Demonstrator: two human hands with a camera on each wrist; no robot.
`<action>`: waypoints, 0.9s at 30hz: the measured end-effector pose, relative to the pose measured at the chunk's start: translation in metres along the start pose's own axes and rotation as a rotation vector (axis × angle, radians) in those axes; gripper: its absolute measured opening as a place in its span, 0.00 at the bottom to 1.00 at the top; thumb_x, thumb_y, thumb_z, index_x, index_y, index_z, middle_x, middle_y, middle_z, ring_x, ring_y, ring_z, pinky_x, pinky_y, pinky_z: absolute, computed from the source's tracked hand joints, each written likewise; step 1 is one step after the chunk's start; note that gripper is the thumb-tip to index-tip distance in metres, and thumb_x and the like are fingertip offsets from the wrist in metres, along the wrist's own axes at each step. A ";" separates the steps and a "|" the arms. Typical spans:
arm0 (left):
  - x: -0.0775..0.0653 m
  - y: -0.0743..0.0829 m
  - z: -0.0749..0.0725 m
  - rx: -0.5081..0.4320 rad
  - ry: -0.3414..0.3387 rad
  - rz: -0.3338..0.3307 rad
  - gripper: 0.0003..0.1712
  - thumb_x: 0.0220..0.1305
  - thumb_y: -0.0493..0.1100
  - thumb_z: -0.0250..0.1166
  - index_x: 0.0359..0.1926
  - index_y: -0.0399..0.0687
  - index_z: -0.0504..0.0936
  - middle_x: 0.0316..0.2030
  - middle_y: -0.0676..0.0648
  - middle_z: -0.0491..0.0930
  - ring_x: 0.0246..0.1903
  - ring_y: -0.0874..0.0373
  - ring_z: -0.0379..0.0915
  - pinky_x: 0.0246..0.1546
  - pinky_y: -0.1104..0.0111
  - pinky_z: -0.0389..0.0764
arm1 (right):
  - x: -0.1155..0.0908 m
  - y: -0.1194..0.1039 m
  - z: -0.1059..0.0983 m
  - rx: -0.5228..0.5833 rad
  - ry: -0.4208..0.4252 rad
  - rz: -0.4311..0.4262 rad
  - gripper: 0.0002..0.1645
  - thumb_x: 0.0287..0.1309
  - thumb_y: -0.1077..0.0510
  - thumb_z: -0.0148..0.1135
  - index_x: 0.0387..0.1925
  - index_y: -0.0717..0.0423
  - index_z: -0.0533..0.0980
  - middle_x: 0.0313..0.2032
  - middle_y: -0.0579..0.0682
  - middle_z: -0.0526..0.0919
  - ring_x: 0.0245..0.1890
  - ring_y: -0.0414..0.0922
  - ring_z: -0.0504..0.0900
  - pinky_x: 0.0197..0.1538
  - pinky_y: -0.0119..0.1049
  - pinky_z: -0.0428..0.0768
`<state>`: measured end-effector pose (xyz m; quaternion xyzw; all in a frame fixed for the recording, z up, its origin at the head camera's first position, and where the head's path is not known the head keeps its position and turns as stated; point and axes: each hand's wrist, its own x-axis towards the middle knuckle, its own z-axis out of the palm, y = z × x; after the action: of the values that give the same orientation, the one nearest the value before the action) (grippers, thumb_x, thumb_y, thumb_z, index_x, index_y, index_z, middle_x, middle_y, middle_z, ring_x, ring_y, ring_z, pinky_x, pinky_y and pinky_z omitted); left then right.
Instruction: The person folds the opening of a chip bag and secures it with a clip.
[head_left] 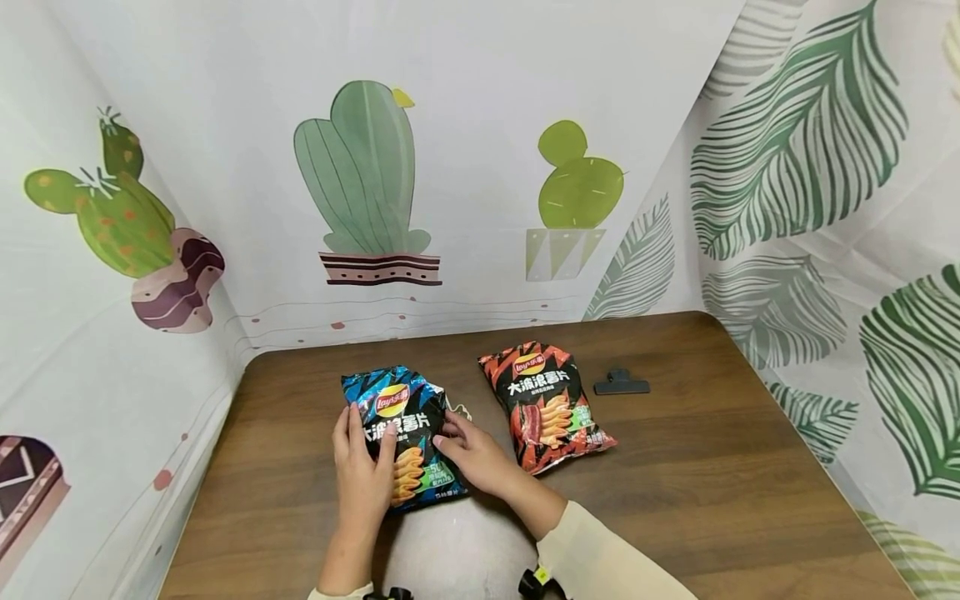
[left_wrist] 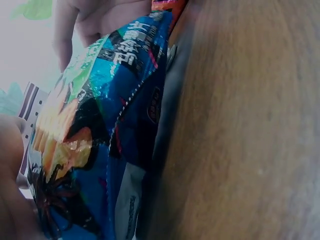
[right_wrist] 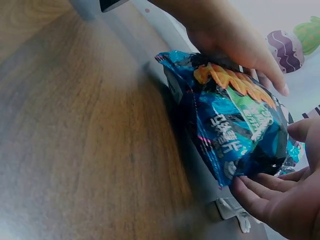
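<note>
A blue and black bag of potato chips [head_left: 408,467] lies on the table, its printed front facing up. My left hand [head_left: 363,462] grips its left side, with the thumb across the front. At the opposite side, my right hand [head_left: 480,458] holds the edge; its thumb is on the front and fingers reach around the side, as the right wrist view shows. In the left wrist view the bag's lower seam [left_wrist: 122,110] runs close above the wood. A white clip [right_wrist: 232,212] lies beside the bag, near the right fingers.
Right of the hands lies a red and black bag of potato chips [head_left: 543,408]. Beyond it is a black clip [head_left: 621,383]. Below the blue bag a pale rounded shape [head_left: 457,550] covers the near edge of the brown table [head_left: 675,500]. Printed cloth [head_left: 480,167] hangs around the table.
</note>
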<state>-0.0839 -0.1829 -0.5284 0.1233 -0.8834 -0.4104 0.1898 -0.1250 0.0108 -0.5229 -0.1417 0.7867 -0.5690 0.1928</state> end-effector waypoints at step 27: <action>-0.016 0.027 -0.003 -0.207 -0.049 -0.066 0.48 0.73 0.55 0.61 0.82 0.63 0.42 0.79 0.41 0.47 0.76 0.40 0.49 0.71 0.35 0.57 | -0.018 0.000 -0.012 -0.026 0.131 -0.087 0.40 0.73 0.46 0.55 0.78 0.52 0.54 0.67 0.57 0.72 0.64 0.53 0.75 0.61 0.43 0.78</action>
<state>-0.0702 -0.1622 -0.5091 0.1218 -0.8361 -0.5084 0.1662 -0.1150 0.0287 -0.5168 -0.1405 0.7982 -0.5745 0.1140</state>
